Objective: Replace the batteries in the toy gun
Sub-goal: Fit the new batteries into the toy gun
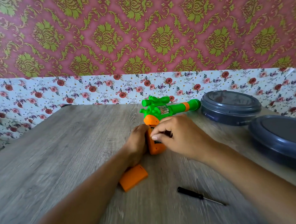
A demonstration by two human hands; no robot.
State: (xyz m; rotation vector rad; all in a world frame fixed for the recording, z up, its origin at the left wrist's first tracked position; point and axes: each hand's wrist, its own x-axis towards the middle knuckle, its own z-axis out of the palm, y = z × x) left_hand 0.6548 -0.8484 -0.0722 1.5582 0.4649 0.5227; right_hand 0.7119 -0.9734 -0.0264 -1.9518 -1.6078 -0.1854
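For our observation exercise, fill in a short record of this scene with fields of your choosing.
toy gun: green and orange, lying on the table
left hand: holds the orange grip
right hand: fingertips at the open battery slot
cover: off, beside the left wrist
screwdriver: lying unused, near edge
containers: two grey, lidded, right side

no readable text, labels, brands or numbers on any surface

Wood-grain table (61, 148) carries toy gun (162, 109), orange cover (133, 177), screwdriver (197, 194), two grey containers (231, 107).
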